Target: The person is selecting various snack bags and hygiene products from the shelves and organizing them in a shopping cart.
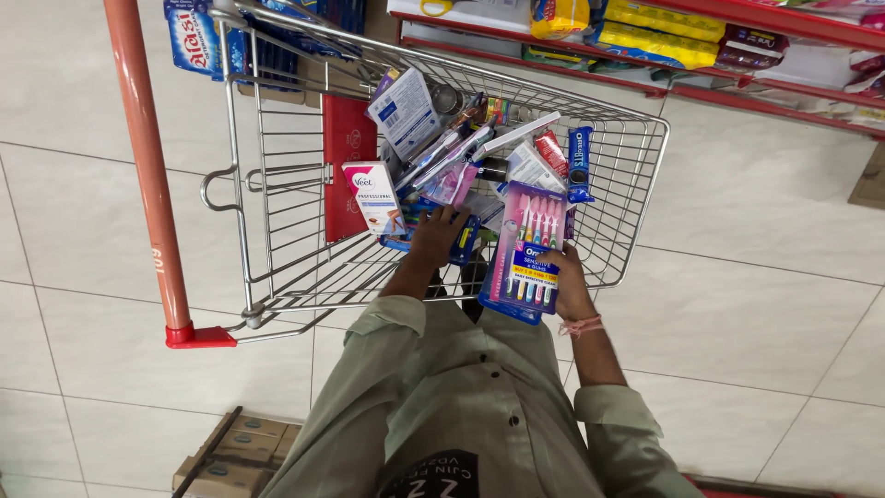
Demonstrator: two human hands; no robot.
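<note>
Purple card fills your right hand (pixel 564 281): you grip a pack of toothbrushes (pixel 530 251) by its lower edge, holding it upright over the near rim of the wire cart (pixel 277 138). Your left hand (pixel 441 235) reaches down into the cart with fingers spread, resting on a blue packet (pixel 464 242) without closing on it. Around it lie a white box (pixel 374 195), a biscuit roll (pixel 579 164) and other packets. Red shelves (pixel 737 92) stand beyond.

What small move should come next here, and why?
Probably lower the toothbrush pack into the cart. The right hand holds it upright over the near edge, while the left hand reaches among the goods inside, where it seems to be making room.
</note>
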